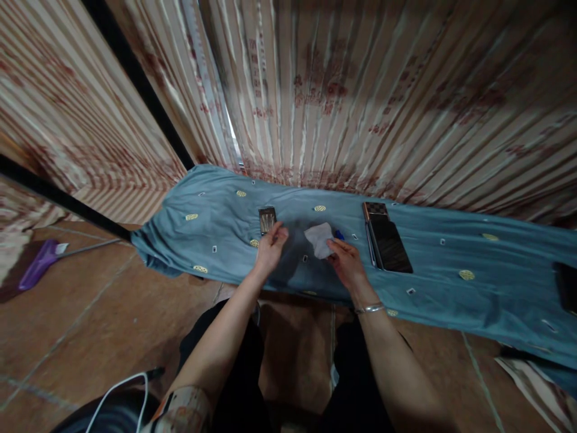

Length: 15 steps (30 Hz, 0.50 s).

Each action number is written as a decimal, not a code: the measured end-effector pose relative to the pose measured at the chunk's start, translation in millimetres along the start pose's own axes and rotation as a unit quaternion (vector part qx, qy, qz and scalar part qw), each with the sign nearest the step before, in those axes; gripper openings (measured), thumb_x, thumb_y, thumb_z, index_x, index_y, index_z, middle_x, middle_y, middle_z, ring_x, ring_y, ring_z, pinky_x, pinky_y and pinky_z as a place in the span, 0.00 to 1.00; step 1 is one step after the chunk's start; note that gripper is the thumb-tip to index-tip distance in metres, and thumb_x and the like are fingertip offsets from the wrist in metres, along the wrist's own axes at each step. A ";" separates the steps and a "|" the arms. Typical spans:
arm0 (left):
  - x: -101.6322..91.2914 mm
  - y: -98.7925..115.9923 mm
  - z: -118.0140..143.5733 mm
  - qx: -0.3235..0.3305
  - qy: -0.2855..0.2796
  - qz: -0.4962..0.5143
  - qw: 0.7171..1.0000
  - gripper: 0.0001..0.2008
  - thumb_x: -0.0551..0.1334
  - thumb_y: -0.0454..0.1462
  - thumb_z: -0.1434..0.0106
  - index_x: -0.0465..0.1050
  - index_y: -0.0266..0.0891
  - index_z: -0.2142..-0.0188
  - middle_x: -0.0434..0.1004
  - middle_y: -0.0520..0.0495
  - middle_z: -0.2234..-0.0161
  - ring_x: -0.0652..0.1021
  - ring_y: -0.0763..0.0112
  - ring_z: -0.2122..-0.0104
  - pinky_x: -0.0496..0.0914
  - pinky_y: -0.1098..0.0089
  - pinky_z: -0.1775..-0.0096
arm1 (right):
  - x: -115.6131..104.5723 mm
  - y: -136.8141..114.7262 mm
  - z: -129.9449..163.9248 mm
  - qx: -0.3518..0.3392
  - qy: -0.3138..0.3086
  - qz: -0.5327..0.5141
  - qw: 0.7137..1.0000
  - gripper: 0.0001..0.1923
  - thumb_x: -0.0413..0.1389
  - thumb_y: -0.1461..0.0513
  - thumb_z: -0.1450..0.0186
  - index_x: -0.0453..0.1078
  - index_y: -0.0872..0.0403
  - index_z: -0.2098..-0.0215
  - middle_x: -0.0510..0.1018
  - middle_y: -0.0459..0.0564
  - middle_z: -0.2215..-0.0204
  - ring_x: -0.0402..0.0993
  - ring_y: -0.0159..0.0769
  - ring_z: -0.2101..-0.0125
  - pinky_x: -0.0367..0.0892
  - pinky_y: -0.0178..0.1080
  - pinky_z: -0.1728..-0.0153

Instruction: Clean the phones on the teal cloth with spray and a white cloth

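A small, dark, glossy rectangular object (267,220) is above the blue cloth, left of centre, with pale streaks on its face. My left hand (269,248) is closed at its lower right corner, the fingertips overlapping that edge. What the object is cannot be made out. A light grey wiping cloth (319,239) hangs pinched between the thumb and fingers of my right hand (346,260). Just behind that cloth, a small blue item (339,235) lies partly hidden. To the right of my right hand rest a dark flat tablet-like device (391,245) and a brown checkered item (375,209).
A patterned blue sheet (433,282) covers the long narrow surface before me. Striped curtains (315,144) hang behind it, and dark poles (144,84) stand left. A purple broom (38,264) lies on the tiled floor. Another dark object (567,287) sits far right.
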<state>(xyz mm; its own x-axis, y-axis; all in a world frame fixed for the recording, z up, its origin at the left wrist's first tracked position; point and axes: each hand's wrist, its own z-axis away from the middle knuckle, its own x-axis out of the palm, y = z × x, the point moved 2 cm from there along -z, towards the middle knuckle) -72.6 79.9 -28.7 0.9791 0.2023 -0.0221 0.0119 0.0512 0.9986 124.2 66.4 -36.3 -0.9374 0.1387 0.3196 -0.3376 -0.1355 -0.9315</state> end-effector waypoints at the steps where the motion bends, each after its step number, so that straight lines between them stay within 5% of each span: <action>1: -7.2 2.2 -7.0 0.052 0.041 -0.075 0.995 0.24 0.63 0.37 0.43 0.70 0.38 0.46 0.74 0.38 0.48 0.73 0.57 0.48 0.66 0.58 0.46 | -1.4 -0.8 0.2 -0.002 -0.001 0.002 1.000 0.17 0.68 0.49 0.55 0.75 0.51 0.74 0.81 0.46 0.75 0.76 0.39 0.71 0.69 0.40 0.70; 3: -17.3 4.1 -19.5 0.098 0.097 -0.208 0.968 0.31 0.65 0.37 0.46 0.66 0.40 0.41 0.62 0.37 0.37 0.62 0.51 0.38 0.57 0.53 0.39 | -2.2 -0.9 1.8 -0.001 -0.003 0.007 1.000 0.16 0.68 0.50 0.54 0.75 0.51 0.74 0.80 0.46 0.75 0.76 0.39 0.71 0.69 0.39 0.71; 6: -22.7 -1.2 -32.6 0.060 0.128 -0.325 0.935 0.41 0.67 0.42 0.47 0.56 0.38 0.36 0.53 0.33 0.33 0.56 0.42 0.35 0.54 0.47 0.39 | 0.6 1.0 5.4 0.005 -0.005 0.011 1.000 0.14 0.67 0.51 0.52 0.76 0.50 0.74 0.80 0.46 0.75 0.75 0.38 0.72 0.68 0.38 0.72; 11: -18.6 -14.7 -43.0 0.061 0.089 -0.396 0.912 0.44 0.68 0.42 0.49 0.54 0.36 0.35 0.60 0.30 0.37 0.61 0.39 0.38 0.56 0.46 0.41 | 5.0 0.1 9.0 0.015 -0.033 0.017 0.999 0.13 0.66 0.51 0.52 0.78 0.49 0.74 0.81 0.46 0.75 0.75 0.39 0.73 0.69 0.40 0.72; 15: -18.2 -15.5 -51.5 0.065 0.098 -0.322 0.939 0.41 0.66 0.34 0.51 0.58 0.37 0.37 0.64 0.33 0.39 0.61 0.43 0.38 0.55 0.48 0.39 | 2.8 -2.4 8.4 0.018 -0.034 0.019 0.999 0.13 0.66 0.50 0.53 0.77 0.48 0.74 0.80 0.46 0.76 0.74 0.38 0.74 0.69 0.39 0.72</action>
<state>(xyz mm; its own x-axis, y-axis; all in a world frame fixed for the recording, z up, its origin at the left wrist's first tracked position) -101.2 125.8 -46.2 0.7042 0.3482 -0.6187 0.6258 0.1071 0.7726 121.7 58.8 -31.8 -0.9528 0.0664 0.2964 -0.3036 -0.1749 -0.9366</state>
